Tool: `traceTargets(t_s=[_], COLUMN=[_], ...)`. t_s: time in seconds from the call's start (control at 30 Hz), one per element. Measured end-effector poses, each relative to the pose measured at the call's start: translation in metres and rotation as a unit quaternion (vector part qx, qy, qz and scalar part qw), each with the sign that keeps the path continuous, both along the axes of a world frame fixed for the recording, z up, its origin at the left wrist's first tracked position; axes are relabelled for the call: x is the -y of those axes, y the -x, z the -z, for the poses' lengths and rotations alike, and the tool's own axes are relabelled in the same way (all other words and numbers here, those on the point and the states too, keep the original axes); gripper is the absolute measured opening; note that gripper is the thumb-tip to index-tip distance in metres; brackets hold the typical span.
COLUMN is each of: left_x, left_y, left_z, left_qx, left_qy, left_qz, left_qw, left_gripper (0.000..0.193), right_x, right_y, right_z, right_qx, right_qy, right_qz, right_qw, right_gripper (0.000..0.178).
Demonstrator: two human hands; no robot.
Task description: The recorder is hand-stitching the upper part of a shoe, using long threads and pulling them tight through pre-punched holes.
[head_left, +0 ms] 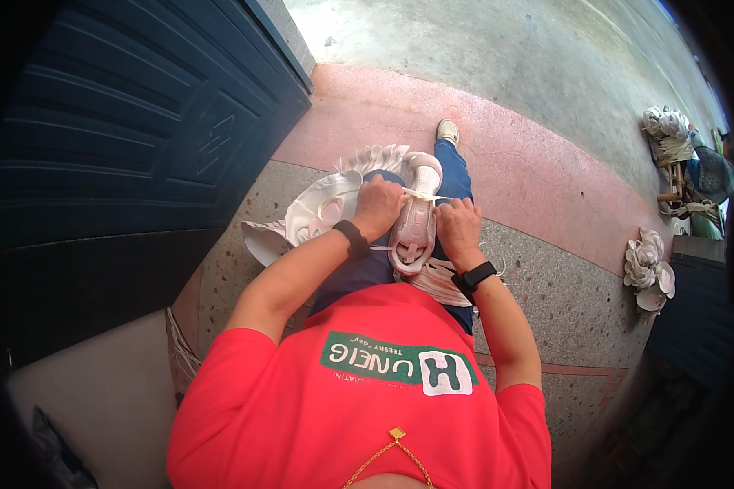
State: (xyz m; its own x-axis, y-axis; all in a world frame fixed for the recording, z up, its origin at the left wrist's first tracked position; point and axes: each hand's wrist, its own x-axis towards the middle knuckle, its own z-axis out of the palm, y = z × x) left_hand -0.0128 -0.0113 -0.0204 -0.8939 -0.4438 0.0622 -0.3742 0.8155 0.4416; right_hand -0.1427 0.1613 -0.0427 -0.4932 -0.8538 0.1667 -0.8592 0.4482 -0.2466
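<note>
A pale pink and white shoe upper point(414, 228) lies lengthwise over my lap, its rounded toe pointing away from me and its heel opening near my shirt. Across its front part runs a white shoelace point(426, 196), stretched between my two hands. My left hand point(380, 205) is closed on the lace at the upper's left side. On the other side my right hand point(460, 230) pinches the lace with its fingers closed. Left of my left hand sits a bunch of white shoe pieces point(326, 200), and more white strips point(439, 285) show below the upper by my right wrist.
At the left stands a dark blue panelled door point(147, 122). White shoe pieces point(649, 269) are piled on the speckled floor point(546, 285) at the right. Farther right, another bundle point(667, 134) rests beside a stool-like wooden frame point(675, 183). My shoe point(447, 130) is on the pink floor strip.
</note>
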Motion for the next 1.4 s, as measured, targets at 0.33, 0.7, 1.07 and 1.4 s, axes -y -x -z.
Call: traceTargets(t_s=[0.33, 0.7, 1.07, 1.4], left_x=[-0.021, -0.004, 0.031, 0.012], left_y=[-0.009, 0.038, 0.061, 0.095], left_z=[-0.003, -0.015, -0.017, -0.021], left_qx=[0.030, 0.012, 0.012, 0.168], left_qy=[-0.006, -0.070, -0.579, -0.357], left_qz=[0.006, 0.103, -0.018, 0.000], left_qw=[1.000, 0.992, 0.815, 0.919], left_gripper=[0.019, 0.016, 0.035, 0.032], right_x=[0.001, -0.005, 0.017, -0.048], right_y=[-0.004, 0.000, 0.002, 0.095], right_z=[0.003, 0.014, -0.036, -0.302], right_qx=[0.082, 0.242, -0.042, 0.179], right_qy=[-0.087, 0.118, -0.023, 0.497], right_qz=[0.022, 0.019, -0.120, -0.093], right_qw=[0.993, 0.963, 0.992, 0.844], right_gripper=[0.024, 0.017, 0.013, 0.018])
